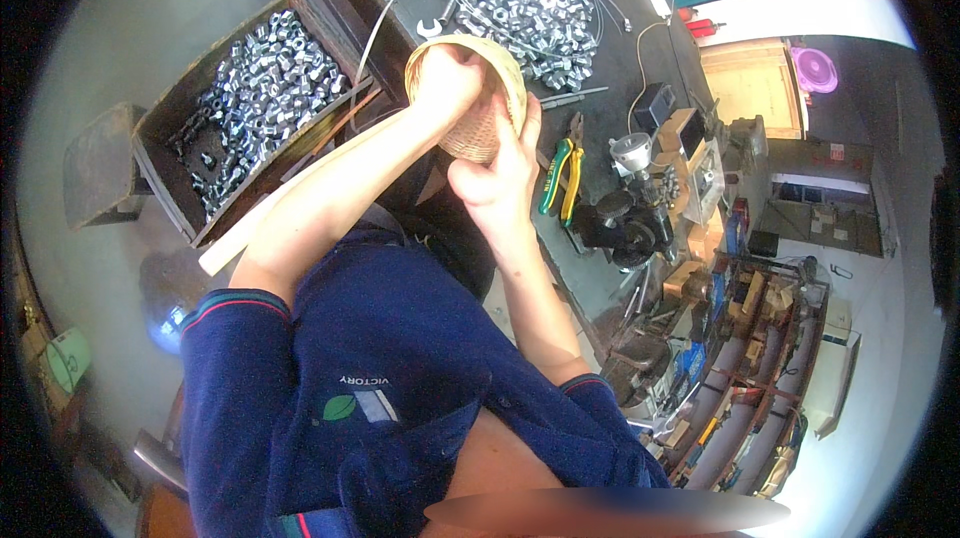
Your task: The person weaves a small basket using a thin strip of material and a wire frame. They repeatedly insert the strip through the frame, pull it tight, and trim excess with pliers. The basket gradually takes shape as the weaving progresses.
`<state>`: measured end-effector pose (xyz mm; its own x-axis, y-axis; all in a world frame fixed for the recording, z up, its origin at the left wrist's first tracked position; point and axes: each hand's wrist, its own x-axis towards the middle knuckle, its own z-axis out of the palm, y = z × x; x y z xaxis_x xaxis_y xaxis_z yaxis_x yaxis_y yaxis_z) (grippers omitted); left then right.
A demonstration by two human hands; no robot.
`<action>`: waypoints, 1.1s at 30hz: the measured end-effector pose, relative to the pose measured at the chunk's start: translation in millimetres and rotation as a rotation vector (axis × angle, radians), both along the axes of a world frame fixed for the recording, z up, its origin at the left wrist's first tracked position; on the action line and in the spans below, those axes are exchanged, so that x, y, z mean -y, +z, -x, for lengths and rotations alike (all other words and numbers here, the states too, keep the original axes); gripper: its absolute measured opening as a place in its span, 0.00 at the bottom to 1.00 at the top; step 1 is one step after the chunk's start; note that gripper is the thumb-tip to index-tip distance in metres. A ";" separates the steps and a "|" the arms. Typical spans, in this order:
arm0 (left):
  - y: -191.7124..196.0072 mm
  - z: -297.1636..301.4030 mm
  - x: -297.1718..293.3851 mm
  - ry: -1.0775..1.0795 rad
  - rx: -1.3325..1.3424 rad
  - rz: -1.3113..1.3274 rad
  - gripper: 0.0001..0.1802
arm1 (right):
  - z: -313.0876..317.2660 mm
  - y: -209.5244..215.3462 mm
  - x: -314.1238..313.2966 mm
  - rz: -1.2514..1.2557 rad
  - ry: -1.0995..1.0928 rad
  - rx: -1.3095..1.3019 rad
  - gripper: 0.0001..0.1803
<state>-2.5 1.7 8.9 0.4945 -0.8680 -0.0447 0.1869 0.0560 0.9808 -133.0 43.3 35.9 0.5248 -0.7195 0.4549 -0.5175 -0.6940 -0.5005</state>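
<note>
A tan woven basket (472, 145) is tilted at the table's near edge, its mouth partly filled by my hands. My left hand (447, 85) reaches in over the rim with its fingers curled; whatever they hold is hidden. My right hand (497, 178) grips the basket's right side, fingers along the rim. Just beyond lies a heap of silvery metal nuts (535, 8), with an open-ended wrench (430, 29) beside it. Under my left forearm runs a pale wooden stick (232, 243); whether it joins the basket I cannot tell.
On the left, a worn wooden box (160, 173) holds many metal fittings (275, 73). Pliers (562, 178) with green and yellow handles lie right of my right hand. Farther right stand a dark machine (630, 223) and a cluttered shelf (745, 368). Thin cable loops (390, 13) cross the tabletop.
</note>
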 end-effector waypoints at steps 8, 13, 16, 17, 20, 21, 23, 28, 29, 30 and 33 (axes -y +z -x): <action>-41.5 -17.4 6.9 -0.141 0.873 0.103 0.17 | 6.6 -5.4 -10.3 0.070 0.156 -0.121 0.33; -56.5 -55.1 -11.7 -0.164 1.435 0.124 0.23 | 27.0 24.6 11.9 -0.101 0.454 0.068 0.28; -56.1 -47.9 -20.1 -0.353 0.640 0.200 0.24 | 18.7 51.1 39.6 -0.403 0.514 0.512 0.29; -46.7 -43.1 -26.0 -0.437 0.344 0.232 0.24 | 11.7 61.4 49.0 -0.446 0.489 0.486 0.28; -46.5 -27.8 -30.6 -0.635 -0.753 0.380 0.25 | -10.6 85.3 71.0 -0.678 0.561 0.507 0.23; -50.8 -24.6 -30.7 -0.688 -1.171 0.430 0.26 | -8.4 83.5 77.5 -0.757 0.641 0.501 0.23; -27.1 -19.8 -48.2 -0.681 -0.620 0.385 0.24 | 2.7 78.0 81.1 -0.837 0.676 0.512 0.24; -24.3 -17.5 -58.7 -0.889 -1.464 0.563 0.27 | 4.6 66.7 42.1 -0.793 0.454 0.607 0.28; -18.7 -21.7 -61.6 -0.893 -1.588 0.606 0.27 | 0.9 70.9 31.2 -0.647 0.393 0.488 0.29; -14.1 -22.7 -63.4 -0.906 -1.719 0.642 0.27 | 3.5 64.8 30.0 -0.550 0.428 0.466 0.32; -32.5 -24.9 -50.7 -0.879 -1.531 0.681 0.27 | -0.7 58.9 31.9 -0.477 0.444 0.531 0.35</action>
